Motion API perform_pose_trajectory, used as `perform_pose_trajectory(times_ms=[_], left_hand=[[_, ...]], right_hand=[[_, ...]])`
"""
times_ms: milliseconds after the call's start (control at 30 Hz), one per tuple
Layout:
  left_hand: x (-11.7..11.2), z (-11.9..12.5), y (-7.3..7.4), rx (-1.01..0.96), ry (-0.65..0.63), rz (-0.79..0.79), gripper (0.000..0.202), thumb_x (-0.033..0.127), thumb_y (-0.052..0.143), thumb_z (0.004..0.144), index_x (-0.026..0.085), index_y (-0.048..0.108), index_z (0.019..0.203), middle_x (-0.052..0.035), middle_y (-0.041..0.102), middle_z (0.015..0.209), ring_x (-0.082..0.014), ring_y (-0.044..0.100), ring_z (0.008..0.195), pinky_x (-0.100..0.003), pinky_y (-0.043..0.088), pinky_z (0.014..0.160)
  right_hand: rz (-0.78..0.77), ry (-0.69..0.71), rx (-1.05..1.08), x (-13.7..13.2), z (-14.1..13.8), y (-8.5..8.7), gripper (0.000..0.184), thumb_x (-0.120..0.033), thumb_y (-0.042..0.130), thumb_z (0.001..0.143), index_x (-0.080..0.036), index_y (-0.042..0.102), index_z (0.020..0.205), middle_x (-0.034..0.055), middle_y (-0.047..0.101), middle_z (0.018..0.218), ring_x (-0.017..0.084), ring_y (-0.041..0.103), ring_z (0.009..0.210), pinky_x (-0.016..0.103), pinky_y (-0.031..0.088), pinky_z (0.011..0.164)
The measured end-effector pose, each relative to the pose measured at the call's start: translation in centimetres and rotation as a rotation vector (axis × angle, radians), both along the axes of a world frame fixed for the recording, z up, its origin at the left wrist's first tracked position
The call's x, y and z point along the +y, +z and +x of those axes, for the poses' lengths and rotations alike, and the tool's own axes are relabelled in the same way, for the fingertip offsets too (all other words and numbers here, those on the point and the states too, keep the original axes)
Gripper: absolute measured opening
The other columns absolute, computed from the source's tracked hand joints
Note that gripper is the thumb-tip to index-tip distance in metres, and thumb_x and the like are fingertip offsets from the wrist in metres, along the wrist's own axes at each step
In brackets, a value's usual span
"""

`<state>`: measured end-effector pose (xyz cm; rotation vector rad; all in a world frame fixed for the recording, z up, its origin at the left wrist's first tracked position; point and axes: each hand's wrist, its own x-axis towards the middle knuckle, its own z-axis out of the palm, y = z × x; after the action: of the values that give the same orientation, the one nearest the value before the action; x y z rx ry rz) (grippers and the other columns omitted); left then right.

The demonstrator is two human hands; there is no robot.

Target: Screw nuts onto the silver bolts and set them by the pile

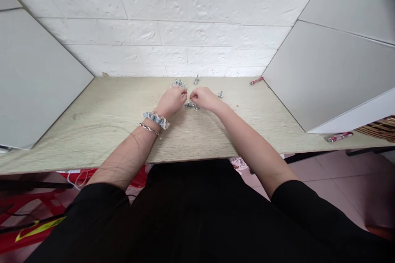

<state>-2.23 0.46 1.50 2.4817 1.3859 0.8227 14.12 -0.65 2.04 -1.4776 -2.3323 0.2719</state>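
My left hand (pixel 173 99) is closed in a pinch above the table, with a scrunchie (pixel 156 119) and a chain bracelet (pixel 148 128) around its wrist. Facing it from a short distance is my right hand (pixel 204 97), its fingers also curled into a pinch. Whatever the fingertips hold is too small or hidden to make out. Small metal bolts (pixel 179 82) lie in a group just behind my left hand. More metal bolts (pixel 189 105) lie in front of the two hands. A few upright bolts (pixel 196 79) stand near the wall, and a single bolt (pixel 220 94) stands right of my right hand.
The pale wooden table (pixel 111 98) ends at a white brick-patterned wall (pixel 173 3). Grey-white panels (pixel 40 69) flank it on both sides. Slim red cylinders lie at right, one cylinder (pixel 256 81) near the wall and another cylinder (pixel 339 136) beside a wicker basket (pixel 378 128).
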Motion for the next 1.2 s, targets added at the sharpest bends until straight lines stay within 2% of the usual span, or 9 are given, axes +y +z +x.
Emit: perform_pose_trajectory(times_ms=[133,233,333,467,633,833,1033,1200], left_hand=[[0.3,-0.2,-0.3,0.019,-0.111,-0.088,0.020,0.032,0.057,0.080,0.017,0.070,0.080,-0.0065,0.064,0.081,-0.0213,0.056,0.086,-0.032,0.042,0.087],[0.5,-0.2,-0.5,0.039,-0.157,-0.171,0.026,0.043,0.069,0.071,0.019,0.072,0.081,-0.0036,0.064,0.074,-0.0201,0.056,0.080,-0.029,0.042,0.079],[0.7,-0.1,-0.7,0.069,-0.192,-0.191,0.024,0.042,0.072,0.070,0.020,0.072,0.079,-0.0030,0.063,0.070,-0.0196,0.056,0.076,-0.028,0.040,0.074],[0.7,0.0,-1.0,0.132,-0.193,-0.145,0.017,0.034,0.065,0.076,0.020,0.072,0.083,-0.0042,0.066,0.076,-0.0197,0.057,0.077,-0.028,0.040,0.073],[0.6,0.4,-1.3,0.146,-0.166,-0.106,0.015,0.029,0.060,0.080,0.017,0.070,0.081,-0.0067,0.065,0.078,-0.0203,0.058,0.079,-0.030,0.042,0.077],[1.0,0.4,-2.1,0.139,-0.212,-0.031,0.021,0.025,0.061,0.078,0.017,0.070,0.095,-0.0081,0.064,0.092,-0.0218,0.058,0.090,-0.031,0.044,0.084],[0.9,0.2,-1.8,0.152,-0.173,-0.056,0.019,0.029,0.064,0.080,0.017,0.071,0.092,-0.0082,0.065,0.095,-0.0199,0.059,0.087,-0.030,0.045,0.085],[1.0,0.2,-1.8,0.135,-0.143,-0.099,0.019,0.031,0.063,0.082,0.016,0.070,0.091,-0.0070,0.068,0.089,-0.0195,0.061,0.085,-0.030,0.045,0.081]], right_hand=[[-0.028,-0.047,0.053,-0.3,0.5,0.9,0.020,-0.014,0.048,0.079,-0.014,0.066,0.071,0.0056,0.067,0.079,0.014,0.054,0.073,0.026,0.035,0.065],[-0.183,-0.051,0.104,-0.9,0.8,1.8,0.015,-0.020,0.053,0.078,-0.015,0.066,0.073,0.0034,0.067,0.078,0.012,0.054,0.071,0.024,0.036,0.062],[-0.294,-0.037,0.090,-1.2,1.2,2.3,0.010,-0.019,0.059,0.074,-0.016,0.068,0.076,0.0025,0.067,0.078,0.012,0.055,0.071,0.024,0.037,0.061],[-0.342,-0.018,0.038,-1.0,1.4,2.3,0.014,-0.014,0.061,0.072,-0.017,0.071,0.081,0.0024,0.070,0.085,0.012,0.057,0.076,0.023,0.040,0.063],[-0.288,-0.042,-0.002,-0.8,1.2,2.1,0.019,-0.007,0.058,0.073,-0.015,0.071,0.085,0.0044,0.071,0.089,0.012,0.059,0.078,0.021,0.040,0.064],[-0.224,-0.056,-0.097,-1.0,0.5,1.5,0.012,-0.011,0.060,0.076,-0.014,0.070,0.081,0.0075,0.071,0.089,0.015,0.059,0.078,0.023,0.039,0.063],[-0.192,-0.031,-0.112,-1.0,0.3,1.2,0.013,-0.014,0.056,0.079,-0.014,0.069,0.081,0.0056,0.069,0.082,0.014,0.056,0.073,0.024,0.035,0.061],[-0.212,-0.057,-0.144,-1.1,0.2,1.4,0.013,-0.017,0.057,0.081,-0.014,0.069,0.084,0.0063,0.069,0.086,0.013,0.054,0.073,0.023,0.035,0.061]])
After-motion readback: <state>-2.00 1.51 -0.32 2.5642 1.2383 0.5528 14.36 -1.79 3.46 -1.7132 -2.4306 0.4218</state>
